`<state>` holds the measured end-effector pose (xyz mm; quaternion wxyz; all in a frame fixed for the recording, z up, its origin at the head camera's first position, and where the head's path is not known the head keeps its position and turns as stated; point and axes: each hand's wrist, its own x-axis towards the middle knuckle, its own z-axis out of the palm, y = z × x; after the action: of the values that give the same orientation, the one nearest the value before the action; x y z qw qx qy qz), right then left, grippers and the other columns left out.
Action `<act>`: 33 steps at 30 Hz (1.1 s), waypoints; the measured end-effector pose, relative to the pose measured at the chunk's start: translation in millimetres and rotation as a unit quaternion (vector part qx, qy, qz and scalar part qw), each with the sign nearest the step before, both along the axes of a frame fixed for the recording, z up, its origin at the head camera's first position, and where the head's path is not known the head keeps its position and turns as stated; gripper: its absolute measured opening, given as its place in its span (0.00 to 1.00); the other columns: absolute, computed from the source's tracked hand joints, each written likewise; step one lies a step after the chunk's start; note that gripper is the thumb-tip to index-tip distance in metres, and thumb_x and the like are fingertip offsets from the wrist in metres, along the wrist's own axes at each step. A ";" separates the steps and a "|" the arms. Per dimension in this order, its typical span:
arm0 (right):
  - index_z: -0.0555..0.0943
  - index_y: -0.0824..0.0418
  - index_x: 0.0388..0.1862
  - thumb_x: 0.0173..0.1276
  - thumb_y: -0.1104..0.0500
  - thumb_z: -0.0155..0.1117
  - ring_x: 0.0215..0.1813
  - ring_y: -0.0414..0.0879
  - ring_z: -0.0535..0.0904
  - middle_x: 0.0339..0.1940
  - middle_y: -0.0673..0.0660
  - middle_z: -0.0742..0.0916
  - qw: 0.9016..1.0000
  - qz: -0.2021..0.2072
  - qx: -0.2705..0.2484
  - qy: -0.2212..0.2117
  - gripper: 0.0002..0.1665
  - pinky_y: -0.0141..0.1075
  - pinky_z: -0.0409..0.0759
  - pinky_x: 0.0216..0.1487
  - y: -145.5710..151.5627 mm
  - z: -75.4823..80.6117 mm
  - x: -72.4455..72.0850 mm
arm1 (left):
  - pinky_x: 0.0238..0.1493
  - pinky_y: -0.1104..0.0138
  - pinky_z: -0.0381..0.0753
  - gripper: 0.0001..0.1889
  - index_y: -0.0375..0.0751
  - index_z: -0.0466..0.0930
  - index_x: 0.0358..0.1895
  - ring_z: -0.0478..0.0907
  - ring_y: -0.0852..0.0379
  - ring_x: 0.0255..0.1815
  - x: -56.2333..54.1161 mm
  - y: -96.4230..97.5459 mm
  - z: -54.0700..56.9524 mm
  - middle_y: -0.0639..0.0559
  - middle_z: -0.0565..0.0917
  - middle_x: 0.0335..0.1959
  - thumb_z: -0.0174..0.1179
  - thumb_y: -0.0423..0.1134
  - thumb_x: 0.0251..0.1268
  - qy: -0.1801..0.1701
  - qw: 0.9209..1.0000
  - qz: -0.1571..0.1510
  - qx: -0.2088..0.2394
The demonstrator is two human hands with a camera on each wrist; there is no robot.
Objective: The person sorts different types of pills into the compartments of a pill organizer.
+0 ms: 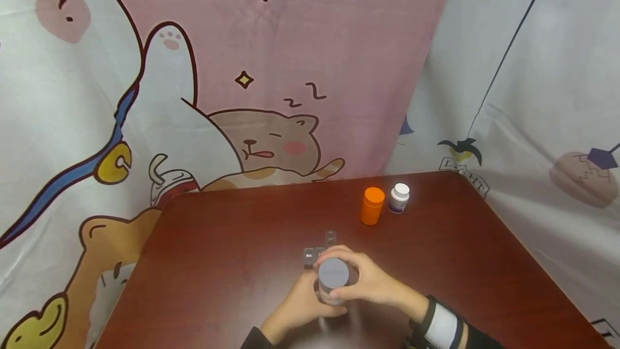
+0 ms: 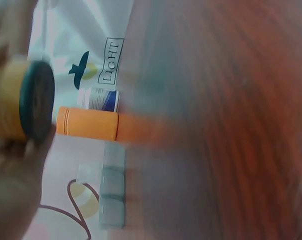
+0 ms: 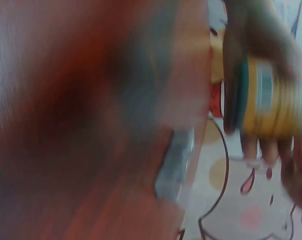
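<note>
Both hands hold a jar [image 1: 333, 273] above the near middle of the table, its round grey lid facing up. A yellow label and dark green base show on the jar [image 2: 11, 102] in the left wrist view. My left hand [image 1: 300, 301] grips the lower body from the left. Around the upper part and lid, my right hand [image 1: 373, 280] curls its thumb and fingers from the right. Just beyond them lies a grey translucent pill organizer [image 1: 309, 256], partly hidden by the hands, with a flap raised. Whether the lid is loose cannot be seen.
An orange bottle [image 1: 372, 206] stands farther back on the reddish-brown table [image 1: 232, 246], beside a small white bottle [image 1: 399, 198] with a dark label. A cartoon-printed cloth [image 1: 310, 58] hangs behind and around the table. Both wrist views are partly blurred.
</note>
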<state>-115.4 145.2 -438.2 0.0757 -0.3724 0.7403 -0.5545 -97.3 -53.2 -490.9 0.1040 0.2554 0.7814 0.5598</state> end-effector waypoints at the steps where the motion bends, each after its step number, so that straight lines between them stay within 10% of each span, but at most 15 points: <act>1: 0.79 0.53 0.61 0.58 0.60 0.74 0.64 0.41 0.74 0.61 0.55 0.82 0.999 0.039 0.004 -0.009 0.30 0.36 0.69 0.67 2.9 0.5 -4.3 | 0.62 0.66 0.76 0.38 0.56 0.71 0.66 0.78 0.61 0.59 -1.1 -1.4 0.0 0.58 0.82 0.59 0.78 0.46 0.47 -0.014 1.000 -0.019 0.003; 5: 0.76 0.55 0.65 0.63 0.55 0.72 0.68 0.42 0.72 0.65 0.57 0.80 0.989 0.134 0.017 -0.059 0.30 0.36 0.66 0.71 9.3 0.6 -16.4 | 0.62 0.69 0.72 0.44 0.57 0.66 0.69 0.76 0.64 0.59 -3.9 -6.0 -1.4 0.58 0.79 0.60 0.78 0.44 0.46 -0.039 0.997 -0.064 0.008; 8: 0.72 0.58 0.69 0.65 0.54 0.70 0.67 0.43 0.74 0.65 0.59 0.80 0.988 0.131 -0.009 -0.083 0.34 0.35 0.67 0.71 9.2 -3.5 -15.8 | 0.63 0.68 0.72 0.39 0.57 0.70 0.66 0.77 0.63 0.58 -4.0 -6.7 -4.3 0.56 0.81 0.59 0.77 0.43 0.48 -0.033 0.997 -0.062 0.011; 13: 0.67 0.60 0.72 0.59 0.64 0.74 0.62 0.43 0.78 0.62 0.61 0.82 0.996 -0.067 -0.064 0.004 0.43 0.31 0.73 0.64 0.7 -13.3 7.3 | 0.57 0.66 0.79 0.31 0.54 0.77 0.60 0.82 0.60 0.54 0.7 -3.1 -7.7 0.55 0.86 0.53 0.76 0.48 0.50 0.008 0.999 0.048 -0.012; 19: 0.70 0.53 0.69 0.53 0.61 0.79 0.55 0.36 0.78 0.62 0.55 0.82 0.959 -0.280 -0.035 0.004 0.44 0.36 0.78 0.57 -17.9 -13.5 38.1 | 0.54 0.56 0.84 0.32 0.48 0.78 0.60 0.85 0.53 0.52 4.1 5.0 -3.3 0.53 0.87 0.51 0.76 0.51 0.49 0.053 0.983 0.171 -0.043; 25: 0.75 0.50 0.61 0.49 0.57 0.82 0.53 0.36 0.77 0.55 0.48 0.83 0.942 -0.332 -0.016 -0.051 0.39 0.37 0.73 0.58 -27.6 -12.7 37.3 | 0.54 0.52 0.82 0.35 0.45 0.74 0.60 0.84 0.50 0.53 3.2 10.7 -4.0 0.50 0.86 0.52 0.77 0.52 0.47 0.027 0.984 0.171 -0.046; 33: 0.81 0.47 0.55 0.46 0.50 0.84 0.52 0.35 0.76 0.51 0.41 0.84 0.956 -0.292 0.029 -0.009 0.35 0.33 0.75 0.56 -21.0 -26.4 24.1 | 0.61 0.43 0.76 0.37 0.48 0.74 0.61 0.80 0.48 0.60 0.1 8.6 -13.9 0.52 0.84 0.56 0.78 0.53 0.45 0.001 0.991 0.126 -0.047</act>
<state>-91.3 124.2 -464.7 -0.0721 -0.1332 0.8317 -0.5341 -97.2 -44.6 -504.8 0.0438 0.1500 0.8329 0.5310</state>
